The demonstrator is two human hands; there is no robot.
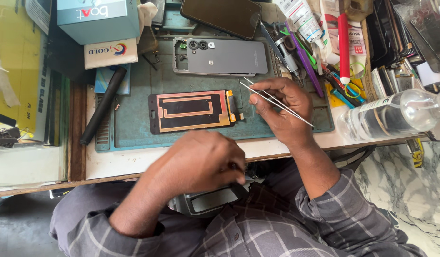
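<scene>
My right hand (282, 107) pinches a pair of metal tweezers (277, 102), their tips pointing up-left just beside the flex-cable end of the phone display panel (191, 111). My left hand (201, 162) is curled, blurred, at the near edge of the desk (115, 164), fingers closed over something dark I cannot identify. The display panel lies face down on the teal repair mat (134, 126), its copper-coloured back upward. Just beyond it lies a grey phone body (220, 56), rear cameras upward. A black cylindrical tool (103, 105) lies slantwise at the mat's left edge. A clear plastic bottle (391, 114) lies on its side to the right, among crowded tools.
</scene>
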